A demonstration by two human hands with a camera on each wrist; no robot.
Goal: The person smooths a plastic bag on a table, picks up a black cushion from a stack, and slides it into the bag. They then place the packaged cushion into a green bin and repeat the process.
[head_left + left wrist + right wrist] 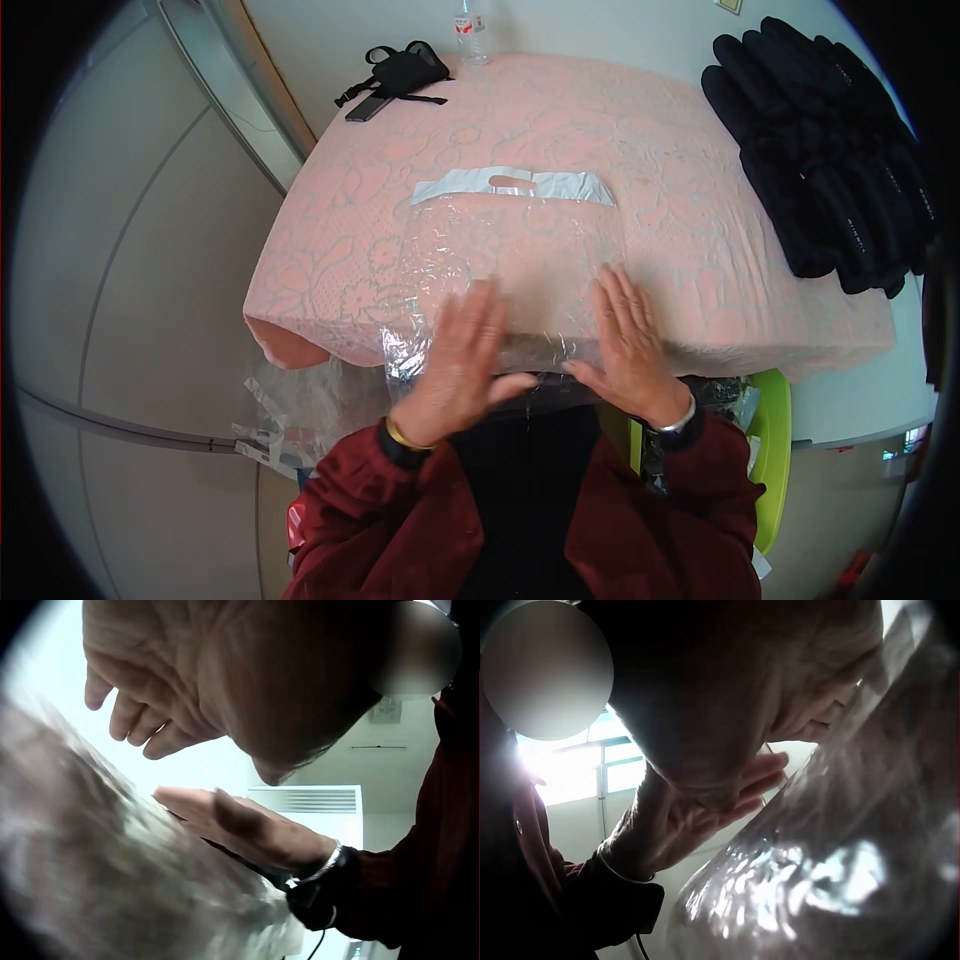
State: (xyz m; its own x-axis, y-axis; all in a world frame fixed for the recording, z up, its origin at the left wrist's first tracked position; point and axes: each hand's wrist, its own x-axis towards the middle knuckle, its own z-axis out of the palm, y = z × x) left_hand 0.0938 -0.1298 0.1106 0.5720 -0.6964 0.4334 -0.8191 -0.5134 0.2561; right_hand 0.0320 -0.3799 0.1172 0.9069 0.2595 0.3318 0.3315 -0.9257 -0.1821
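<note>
A clear plastic bag with a white handle strip lies on the pink tablecloth, its near end hanging over the table's front edge. My left hand, slightly blurred, is over the bag's left part with fingers straight and thumb pointing inward. Over its right part my right hand has its fingers extended forward. Neither hand grips anything. In the left wrist view the left palm faces the right hand, above the crinkled plastic. Shiny plastic also fills the lower right of the right wrist view.
At the back stand a black pouch, a phone and a plastic bottle. Black padded items are piled at the right. Below the table edge are a green bin and more clear plastic at the left.
</note>
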